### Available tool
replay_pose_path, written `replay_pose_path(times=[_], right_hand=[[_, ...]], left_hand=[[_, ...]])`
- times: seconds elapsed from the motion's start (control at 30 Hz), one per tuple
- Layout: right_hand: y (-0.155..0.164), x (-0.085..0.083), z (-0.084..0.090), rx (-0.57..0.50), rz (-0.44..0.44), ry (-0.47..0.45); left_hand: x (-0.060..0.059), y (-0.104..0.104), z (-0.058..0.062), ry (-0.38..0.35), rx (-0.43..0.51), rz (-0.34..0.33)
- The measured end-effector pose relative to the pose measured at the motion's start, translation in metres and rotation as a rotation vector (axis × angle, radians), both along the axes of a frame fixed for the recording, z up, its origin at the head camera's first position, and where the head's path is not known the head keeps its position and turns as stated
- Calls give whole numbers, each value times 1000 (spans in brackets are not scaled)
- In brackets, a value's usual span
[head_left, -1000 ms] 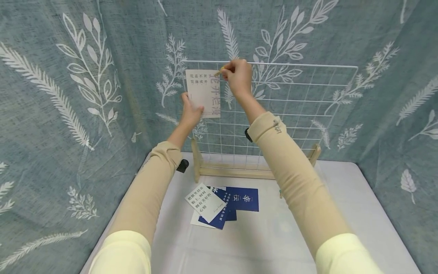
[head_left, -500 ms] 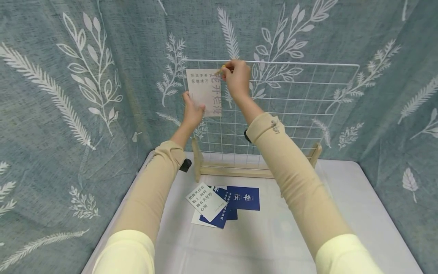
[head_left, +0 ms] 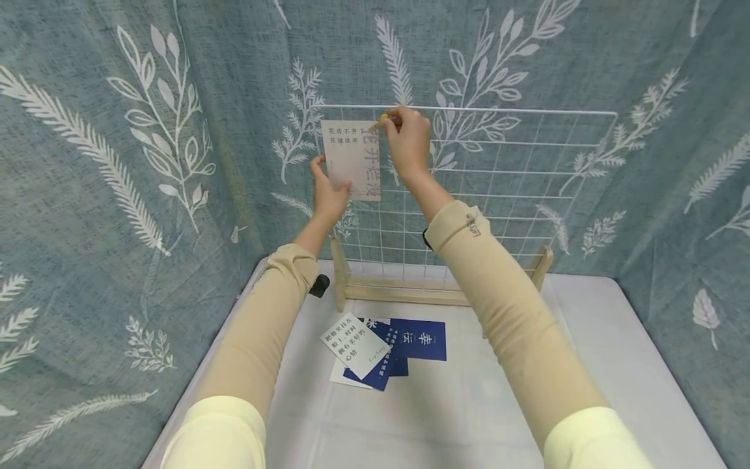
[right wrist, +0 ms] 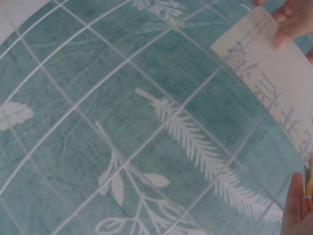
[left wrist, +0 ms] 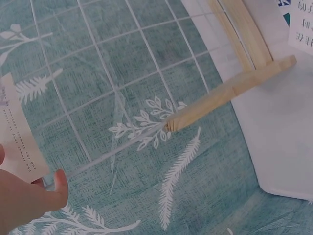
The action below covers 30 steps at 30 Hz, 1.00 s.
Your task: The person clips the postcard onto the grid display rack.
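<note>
A pale card with grey printed characters (head_left: 351, 158) is held flat against the upper left of a white wire grid panel (head_left: 527, 176). My left hand (head_left: 328, 190) pinches the card's lower left corner; the card's edge (left wrist: 19, 137) and that hand (left wrist: 27, 200) show in the left wrist view. My right hand (head_left: 405, 137) pinches a small yellowish clip (head_left: 377, 122) at the card's top right corner, on the grid's top wire. The right wrist view shows the card (right wrist: 274, 88) over the grid wires, with my right fingers (right wrist: 296, 205) at the frame's edge.
The grid stands in a wooden base (head_left: 404, 293) at the back of a white table (head_left: 469, 417). A loose pile of white and dark blue cards (head_left: 383, 348) lies in front of it. Teal leaf-print curtain (head_left: 146, 163) surrounds the table.
Both hands and the card stay in place on the grid; only the head view has shifted slightly.
</note>
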State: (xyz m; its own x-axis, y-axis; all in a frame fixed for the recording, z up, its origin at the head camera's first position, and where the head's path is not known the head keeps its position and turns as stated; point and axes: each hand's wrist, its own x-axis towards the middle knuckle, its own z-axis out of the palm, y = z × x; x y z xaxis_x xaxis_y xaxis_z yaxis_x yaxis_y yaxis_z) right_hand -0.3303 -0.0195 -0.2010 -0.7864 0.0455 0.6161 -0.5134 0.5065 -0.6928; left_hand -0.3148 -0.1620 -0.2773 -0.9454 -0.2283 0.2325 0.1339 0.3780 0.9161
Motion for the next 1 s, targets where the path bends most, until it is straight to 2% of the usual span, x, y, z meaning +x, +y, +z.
replay_pose_path(times=[0.1, 0.4, 0.57, 0.83, 1.0], right_hand=[[2, 0, -1, 19, -5, 7], [5, 4, -7, 63, 8, -37], [7, 8, -7, 59, 11, -29], [12, 13, -3, 83, -4, -29], [18, 14, -5, 87, 0, -25]], left_hand=[[0, -1, 0, 18, 8, 11], [6, -3, -4, 5, -9, 50], [8, -2, -5, 55, -37, 69], [8, -2, 0, 139, 59, 130], [11, 0, 4, 132, 56, 130]])
